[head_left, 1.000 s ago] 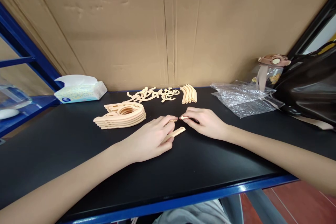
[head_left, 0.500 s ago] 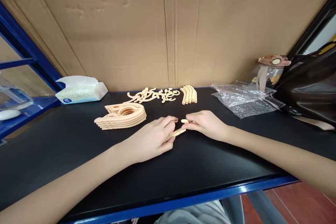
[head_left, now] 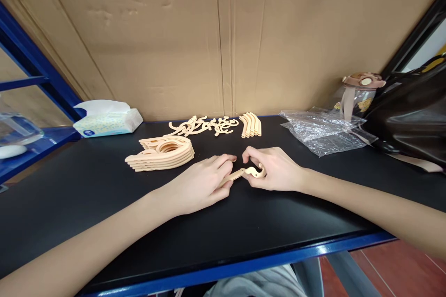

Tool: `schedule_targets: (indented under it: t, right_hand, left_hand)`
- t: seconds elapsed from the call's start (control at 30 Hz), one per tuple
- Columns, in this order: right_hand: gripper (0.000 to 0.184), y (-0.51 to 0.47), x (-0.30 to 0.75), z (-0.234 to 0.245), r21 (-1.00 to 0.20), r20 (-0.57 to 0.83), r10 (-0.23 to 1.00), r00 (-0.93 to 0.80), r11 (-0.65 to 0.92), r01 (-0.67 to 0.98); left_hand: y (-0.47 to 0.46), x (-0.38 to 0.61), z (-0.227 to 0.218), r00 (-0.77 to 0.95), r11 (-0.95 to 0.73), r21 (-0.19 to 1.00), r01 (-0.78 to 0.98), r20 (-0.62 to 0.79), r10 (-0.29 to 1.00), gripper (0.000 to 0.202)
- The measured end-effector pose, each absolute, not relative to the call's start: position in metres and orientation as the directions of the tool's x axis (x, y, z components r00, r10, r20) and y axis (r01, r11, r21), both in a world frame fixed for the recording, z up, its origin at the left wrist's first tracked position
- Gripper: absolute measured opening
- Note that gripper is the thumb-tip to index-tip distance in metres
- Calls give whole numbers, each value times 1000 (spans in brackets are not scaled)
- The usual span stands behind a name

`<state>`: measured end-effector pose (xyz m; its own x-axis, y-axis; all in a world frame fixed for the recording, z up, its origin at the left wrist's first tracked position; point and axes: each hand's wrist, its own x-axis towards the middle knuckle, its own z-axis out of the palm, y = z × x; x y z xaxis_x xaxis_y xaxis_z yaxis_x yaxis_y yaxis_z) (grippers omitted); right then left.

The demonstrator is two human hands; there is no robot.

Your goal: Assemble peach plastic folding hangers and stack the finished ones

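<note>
My left hand [head_left: 211, 176] grips a flat beige plastic hanger arm [head_left: 238, 174] near the middle of the table. Most of that arm is hidden under the palm; its end with a small hole sticks out to the right. Between the thumb and fingers of my right hand [head_left: 275, 169] is a beige hanger hook [head_left: 256, 172], its curved end turned up. The hook's base lies beside the arm's tip; whether they touch I cannot tell. Left of my hands lies a stack of beige hanger parts [head_left: 162, 155]. Farther back are a loose pile of hooks [head_left: 205, 125] and a row of curved arms [head_left: 251, 125].
A tissue pack [head_left: 108, 120] stands at the back left. Crumpled clear plastic bags [head_left: 320, 130] lie at the right, near a bottle [head_left: 362, 95] and a black bag [head_left: 411, 111]. Cardboard [head_left: 156, 41] walls the back. A blue rim [head_left: 244, 267] edges the black table.
My right hand has turned the hook so its curve shows and its base lies by the arm's end. My right index finger has lifted. My left hand is almost still.
</note>
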<state>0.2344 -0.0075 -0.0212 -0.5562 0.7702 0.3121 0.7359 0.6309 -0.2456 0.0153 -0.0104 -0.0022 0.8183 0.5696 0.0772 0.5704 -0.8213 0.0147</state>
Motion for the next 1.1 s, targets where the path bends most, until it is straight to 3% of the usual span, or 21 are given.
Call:
schedule_targets:
  t: [0.1, 0.4, 0.57, 0.73, 0.9, 1.1]
  right_hand:
    - [17, -5, 236, -22, -279, 265, 774, -575, 632, 723]
    - [46, 10, 242, -27, -307, 296, 729, -617, 684, 662]
    - [38, 6, 239, -27, -403, 262, 808, -527, 588, 701]
    - [10, 0, 240, -23, -330, 265, 761, -592, 648, 686]
    - [14, 0, 243, -22, -358, 241, 703, -669, 706, 612]
    - [13, 2, 242, -24, -350, 335, 687, -644, 726, 592]
  left_hand:
    - [-11, 15, -2, 822, -825, 12, 565, 87, 563, 22]
    - [-12, 16, -1, 818, -823, 37, 567, 87, 568, 21]
    - [-12, 16, 0, 816, -821, 53, 568, 97, 570, 17]
    - [-13, 16, 2, 812, -817, 81, 571, 89, 576, 15]
    - [-12, 16, 1, 810, -813, 83, 576, 80, 582, 13]
    - [-13, 16, 2, 805, -808, 101, 580, 81, 588, 12]
